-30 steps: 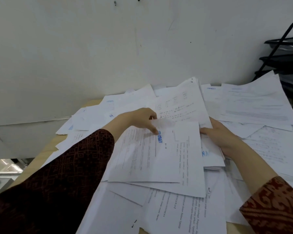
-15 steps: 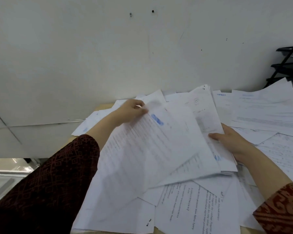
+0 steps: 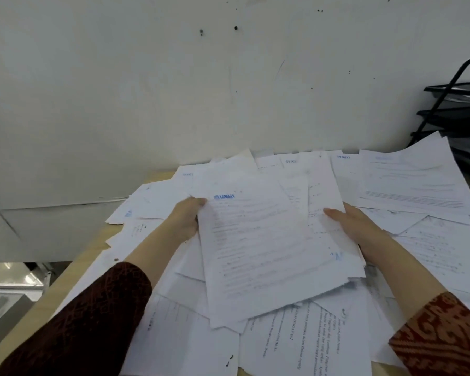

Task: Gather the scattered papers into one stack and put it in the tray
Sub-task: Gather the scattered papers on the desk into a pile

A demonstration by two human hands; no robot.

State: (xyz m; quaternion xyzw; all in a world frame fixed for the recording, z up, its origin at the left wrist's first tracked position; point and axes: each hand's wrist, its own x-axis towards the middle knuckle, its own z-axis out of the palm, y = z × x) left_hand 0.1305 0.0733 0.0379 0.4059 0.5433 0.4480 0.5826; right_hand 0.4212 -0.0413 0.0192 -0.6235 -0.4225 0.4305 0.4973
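Pale off-white wall (image 3: 147, 90) fills the upper view, scuffed, with small dark marks and two holes near its top. Light wooden table (image 3: 65, 280) stands against the wall; only its left edge shows bare. Below the table's left edge, a grey metallic surface (image 3: 6, 297), glinting. Light is flat and even, with soft shadows.

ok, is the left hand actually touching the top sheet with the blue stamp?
Touching. The head view shows the left hand gripping the left edge of the top sheet, thumb over the corner beside the blue stamp.
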